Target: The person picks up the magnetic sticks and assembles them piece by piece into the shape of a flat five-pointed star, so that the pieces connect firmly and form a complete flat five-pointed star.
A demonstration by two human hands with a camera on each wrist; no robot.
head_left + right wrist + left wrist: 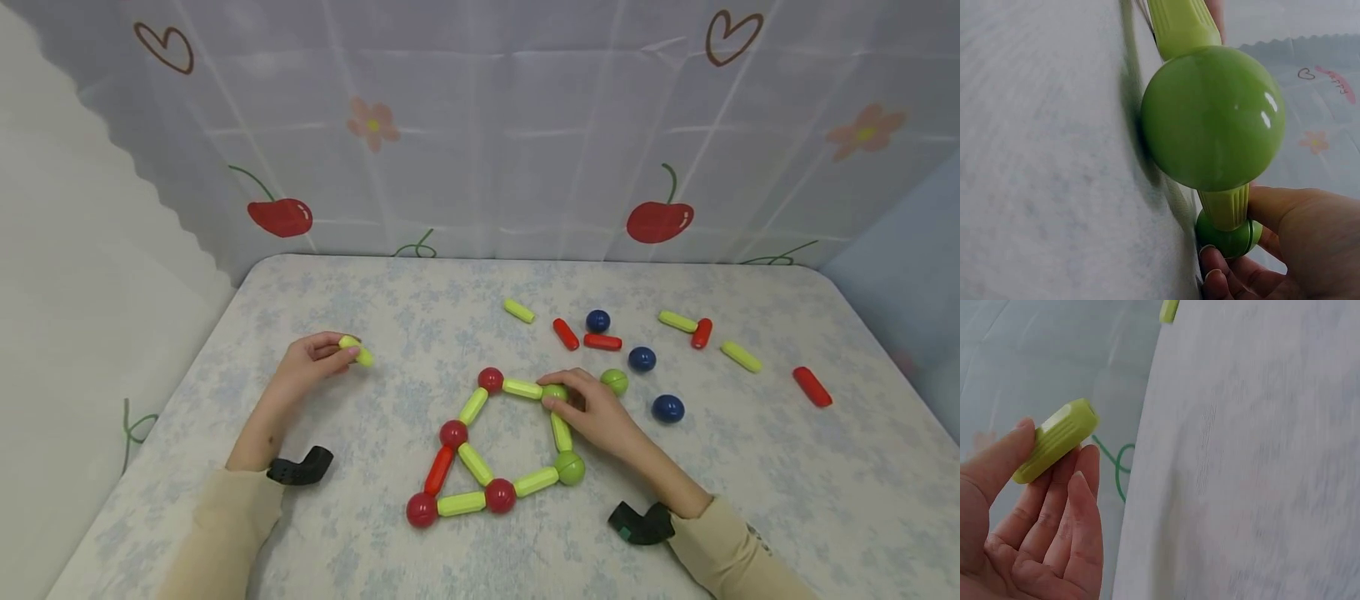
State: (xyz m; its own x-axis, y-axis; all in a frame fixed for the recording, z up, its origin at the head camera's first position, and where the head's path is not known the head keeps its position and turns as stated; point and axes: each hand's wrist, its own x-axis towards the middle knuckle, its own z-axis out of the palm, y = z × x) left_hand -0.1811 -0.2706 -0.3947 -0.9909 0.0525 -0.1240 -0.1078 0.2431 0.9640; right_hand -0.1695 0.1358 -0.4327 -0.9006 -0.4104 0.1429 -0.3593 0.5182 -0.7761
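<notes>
The joined frame (476,464) of balls and rods lies flat on the surface (360,550) in front of you, a triangle sharing one side with a five-sided loop. Your right hand (596,410) pinches its far green ball (553,390), thumb on one side and fingers on the other. If you lift or twist that ball, the two yellow-green rods meeting there could come away; how firmly the joints hold, you cannot tell from here. A sideways push would likely skew the loop, since nothing braces it across the middle, and the strain could reach the near green ball (571,467).

Your left hand (303,363) holds a loose yellow-green rod (356,350) off to the left, well apart from the frame. Only your thumb and fingertips seem to grip it, so a careless turn of the wrist could let it slip or twist.

Further out, a loose green ball (614,382) sits just beside your right knuckles, and a brush from them could send it rolling towards the blue ball (642,359) near it. The black wrist device (642,523) on your right arm could also snag the near green ball if you drag that arm leftwards.
</notes>
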